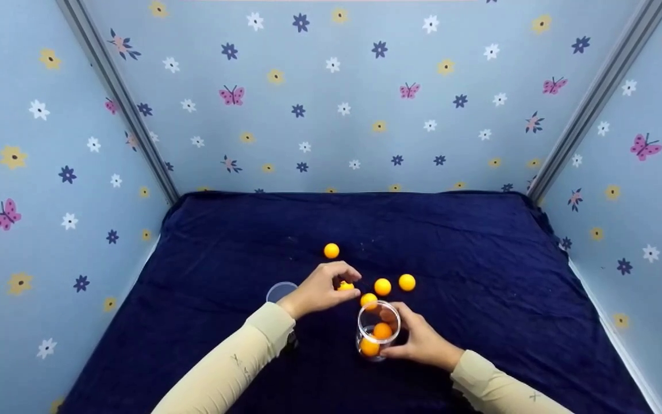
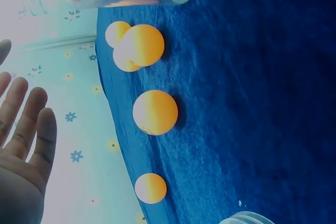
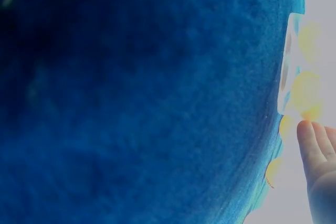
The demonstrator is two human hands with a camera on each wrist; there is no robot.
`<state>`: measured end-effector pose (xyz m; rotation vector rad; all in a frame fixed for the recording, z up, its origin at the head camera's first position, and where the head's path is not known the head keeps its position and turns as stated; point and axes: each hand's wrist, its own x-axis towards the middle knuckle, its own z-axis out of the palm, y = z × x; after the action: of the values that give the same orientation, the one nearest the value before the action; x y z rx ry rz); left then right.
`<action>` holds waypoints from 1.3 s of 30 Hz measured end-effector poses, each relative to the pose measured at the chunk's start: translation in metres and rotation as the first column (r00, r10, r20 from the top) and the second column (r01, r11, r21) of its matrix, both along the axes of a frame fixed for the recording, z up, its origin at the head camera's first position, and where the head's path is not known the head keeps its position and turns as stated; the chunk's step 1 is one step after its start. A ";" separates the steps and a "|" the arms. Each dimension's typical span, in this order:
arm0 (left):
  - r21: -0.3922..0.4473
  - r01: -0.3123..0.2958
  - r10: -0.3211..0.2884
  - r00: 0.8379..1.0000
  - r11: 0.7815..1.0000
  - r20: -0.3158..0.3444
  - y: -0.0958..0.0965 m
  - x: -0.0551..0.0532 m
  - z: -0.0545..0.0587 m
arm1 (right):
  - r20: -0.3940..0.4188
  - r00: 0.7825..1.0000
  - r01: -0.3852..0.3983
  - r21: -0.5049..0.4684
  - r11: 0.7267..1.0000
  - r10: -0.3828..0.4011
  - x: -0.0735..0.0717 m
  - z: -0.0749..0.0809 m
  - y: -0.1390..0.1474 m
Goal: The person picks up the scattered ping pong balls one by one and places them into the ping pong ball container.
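In the head view my right hand (image 1: 420, 339) grips the side of a clear jar (image 1: 360, 339), thumb on the near side. Two orange table tennis balls (image 1: 370, 346) lie inside it. Left of the jar my left hand (image 1: 325, 289) hovers over the cloth, fingers apart and loosely bent. Between its thumb and fingers, in that view, shows another ball (image 1: 345, 285). The left wrist view has this ball (image 2: 155, 112) on the cloth, with the spread fingers (image 2: 42, 129) away from it. The right wrist view is washed out around the jar (image 3: 285, 72) and right hand (image 3: 320, 166).
More orange balls lie on the dark blue cloth (image 1: 480, 253): one ball (image 1: 331, 250) beyond my left hand, others (image 1: 383, 287) behind the jar. A clear round lid (image 1: 281, 291) sits left, partly behind my left wrist. Flower-patterned walls (image 1: 331, 115) enclose the table.
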<state>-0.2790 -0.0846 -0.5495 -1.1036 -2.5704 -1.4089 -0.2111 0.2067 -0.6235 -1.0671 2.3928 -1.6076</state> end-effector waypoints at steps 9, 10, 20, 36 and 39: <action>0.022 -0.038 0.037 0.999 0.999 0.033 -0.007 -0.012 -0.002 | 0.004 1.000 -0.001 -0.002 1.000 0.001 -0.001 0.000 0.000; 0.015 -0.044 0.044 0.999 0.999 0.026 -0.008 -0.013 -0.002 | 0.006 1.000 0.001 -0.001 1.000 -0.001 -0.001 0.000 0.000; 0.018 -0.078 0.077 0.996 0.997 0.036 -0.014 -0.021 -0.002 | 0.011 1.000 0.011 0.007 1.000 -0.011 -0.001 0.002 0.001; 0.040 -0.187 0.188 0.982 0.982 -0.008 -0.021 -0.044 -0.020 | -0.007 1.000 0.012 0.014 1.000 -0.012 0.000 -0.001 0.001; 0.037 -0.193 0.193 0.981 0.981 -0.007 -0.022 -0.048 -0.023 | -0.002 1.000 0.017 0.018 1.000 -0.017 0.000 0.000 0.001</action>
<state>-0.3273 -0.1067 -0.5721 -0.8284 -2.5524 -1.3931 -0.2108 0.2075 -0.6238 -1.0485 2.4198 -1.5881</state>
